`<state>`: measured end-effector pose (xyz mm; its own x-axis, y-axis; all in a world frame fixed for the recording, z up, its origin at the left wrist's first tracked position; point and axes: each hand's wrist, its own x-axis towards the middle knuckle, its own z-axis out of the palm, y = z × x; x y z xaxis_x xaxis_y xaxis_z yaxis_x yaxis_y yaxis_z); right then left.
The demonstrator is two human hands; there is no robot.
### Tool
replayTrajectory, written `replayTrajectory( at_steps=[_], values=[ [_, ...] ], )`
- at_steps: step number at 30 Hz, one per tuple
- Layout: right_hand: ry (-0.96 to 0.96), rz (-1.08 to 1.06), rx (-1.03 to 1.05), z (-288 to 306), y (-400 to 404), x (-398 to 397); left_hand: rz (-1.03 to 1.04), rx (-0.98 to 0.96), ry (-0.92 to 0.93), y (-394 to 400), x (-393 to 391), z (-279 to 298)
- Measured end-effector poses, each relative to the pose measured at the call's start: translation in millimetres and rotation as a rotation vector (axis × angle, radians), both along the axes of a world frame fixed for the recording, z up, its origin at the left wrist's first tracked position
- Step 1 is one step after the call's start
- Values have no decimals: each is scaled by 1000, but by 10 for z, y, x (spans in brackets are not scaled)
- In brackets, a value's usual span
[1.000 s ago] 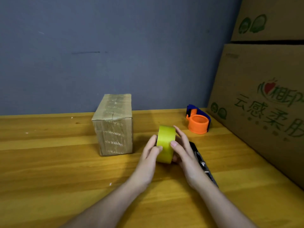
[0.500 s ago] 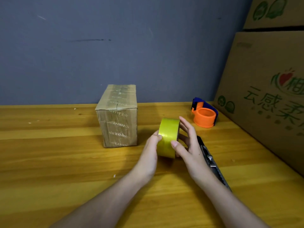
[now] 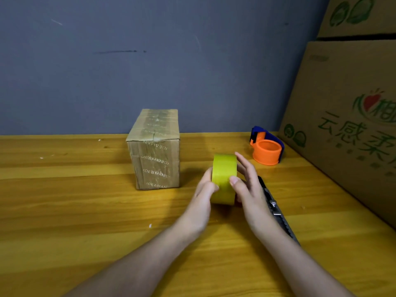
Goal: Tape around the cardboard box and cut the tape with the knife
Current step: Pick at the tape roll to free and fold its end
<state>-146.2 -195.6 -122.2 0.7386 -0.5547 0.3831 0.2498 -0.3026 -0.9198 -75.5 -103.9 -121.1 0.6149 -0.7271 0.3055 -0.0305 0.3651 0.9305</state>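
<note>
Judging by the layout, the task was barely started. The yellow tape roll (image 3: 224, 179) was held upright on edge between both hands, just above the wooden table (image 3: 85, 211). The left hand (image 3: 203, 196) was pinched on the roll's near-left face, thumb and fingertips pressed to the band; the right hand (image 3: 246, 187) was cupped on the roll's right side, thumb on the outer band, fingers loosely extended behind it. No free tape end could be made out, so it was likely being searched for.

The cardboard box (image 3: 155, 151) was left standing to the left of the left hand and slightly beyond it, apart from the roll, nothing from the yellow roll stuck on it yet; old clear tape was visible on its top. The knife (image 3: 276, 213) was lying untouched on the table just right of the right hand, partly hidden under the wrist. An orange tape dispenser (image 3: 266, 150) was parked beyond the right hand, unused.

Left to do, as judged: end peeled, stuck to the box, wrapped around, cut.
</note>
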Motion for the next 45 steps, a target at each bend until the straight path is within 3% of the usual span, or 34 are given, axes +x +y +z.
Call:
replayTrajectory(
  at_steps=[11, 22, 38, 45],
  values=[
    [8, 2, 14, 61, 117, -9, 97, 48, 265, 17, 19, 76],
    [27, -38, -43, 31, 103, -23, -11, -62, 221, 36, -35, 153],
    [-7, -27, -75, 27, 88, -20, -34, -27, 193, 57, -52, 127],
    [-15, -30, -37, 7, 43, -2, -45, -2, 58, 31, -25, 157]
  ],
)
